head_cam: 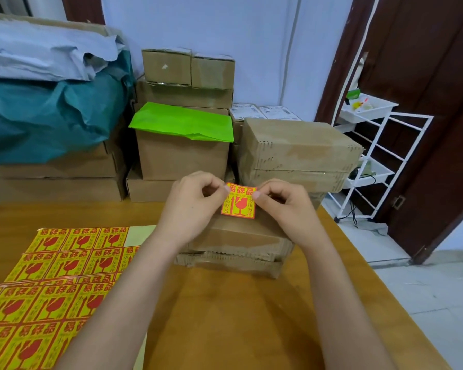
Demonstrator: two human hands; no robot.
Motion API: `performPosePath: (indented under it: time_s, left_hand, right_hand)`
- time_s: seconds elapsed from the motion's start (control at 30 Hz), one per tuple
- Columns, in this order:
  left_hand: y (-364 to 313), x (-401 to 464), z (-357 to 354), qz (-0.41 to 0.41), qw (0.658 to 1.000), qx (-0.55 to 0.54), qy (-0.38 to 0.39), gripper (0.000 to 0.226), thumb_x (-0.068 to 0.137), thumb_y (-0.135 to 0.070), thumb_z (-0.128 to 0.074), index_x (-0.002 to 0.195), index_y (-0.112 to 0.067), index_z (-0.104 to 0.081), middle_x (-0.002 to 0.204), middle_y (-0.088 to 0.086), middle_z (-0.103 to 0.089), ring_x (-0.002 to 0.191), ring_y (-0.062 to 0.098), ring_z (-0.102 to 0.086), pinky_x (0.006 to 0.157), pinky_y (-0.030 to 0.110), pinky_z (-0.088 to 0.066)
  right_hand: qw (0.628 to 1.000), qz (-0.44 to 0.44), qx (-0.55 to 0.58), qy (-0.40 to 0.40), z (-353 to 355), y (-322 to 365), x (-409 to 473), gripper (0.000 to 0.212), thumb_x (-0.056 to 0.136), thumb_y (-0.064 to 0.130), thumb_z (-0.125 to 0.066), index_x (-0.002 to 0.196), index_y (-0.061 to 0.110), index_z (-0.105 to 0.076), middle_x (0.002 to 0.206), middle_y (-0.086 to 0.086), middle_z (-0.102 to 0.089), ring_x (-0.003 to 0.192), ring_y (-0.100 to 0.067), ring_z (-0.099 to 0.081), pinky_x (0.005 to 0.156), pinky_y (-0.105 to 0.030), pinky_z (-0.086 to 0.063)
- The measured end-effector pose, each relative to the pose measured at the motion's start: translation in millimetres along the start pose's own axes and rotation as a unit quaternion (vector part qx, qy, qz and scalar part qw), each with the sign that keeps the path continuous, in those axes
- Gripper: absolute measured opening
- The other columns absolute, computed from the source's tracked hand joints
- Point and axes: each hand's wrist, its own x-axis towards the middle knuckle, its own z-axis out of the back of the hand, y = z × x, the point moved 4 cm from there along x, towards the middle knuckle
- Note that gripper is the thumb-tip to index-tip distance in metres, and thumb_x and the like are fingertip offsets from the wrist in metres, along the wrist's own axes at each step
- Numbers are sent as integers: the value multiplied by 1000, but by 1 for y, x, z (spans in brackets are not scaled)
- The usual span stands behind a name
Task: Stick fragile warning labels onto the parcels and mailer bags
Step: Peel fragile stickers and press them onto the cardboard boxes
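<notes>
Lying nearest on the wooden desk [238,316], at the left, are the yellow-and-red sheets of fragile warning labels [51,284], printed with a broken-glass mark; one cell in the top row of the farther sheet shows bare backing, so at least one label is already off.

Past them, both arms reach forward over a flat brown cardboard parcel [238,247] that lies on the desk, its taped edge ragged. The left hand [190,206] and the right hand [286,204] each pinch an upper corner of a single square yellow-and-red fragile label [239,201] between thumb and forefinger, the other fingers curled in. The label hangs upright between them, face toward the camera, above the parcel's far part; whether its lower edge already touches the cardboard cannot be told.

The step in hand looks like placing a peeled label on this parcel. The next move probably calls for lowering it squarely onto the flat top, laying one edge first, then smoothing it flat so it does not crease or stick to the fingers.

Beyond the desk stand stacked brown cardboard boxes [297,148], a bright green mailer bag [182,124] lying over one stack, and a crumpled teal plastic bag [51,116] at the left. A white wire rack [374,156] stands by the dark brown door [425,102].
</notes>
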Motion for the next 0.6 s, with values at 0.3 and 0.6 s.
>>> performPosePath:
  time_s: [0.3,0.6]
  left_hand:
    - [7,0,-2,5,998,51,20,17,85,-22,-67,69,-20,-64,95,-8,-65,87,5,-58,74,16,-43]
    - [7,-2,-4,1,997,82,14,11,83,-27,-69,76,-23,-62,96,-7,-64,90,13,-58,82,40,-50]
  right_hand:
    - [1000,5,-27,-1,-1,-1,2,19,85,11,-69,67,17,-67,85,0,-65,88,-16,-60,82,-32,-48]
    - [998,18,-65,2,-3,0,2,19,83,12,-71,67,20,-66,82,3,-64,82,-12,-59,78,-30,-48]
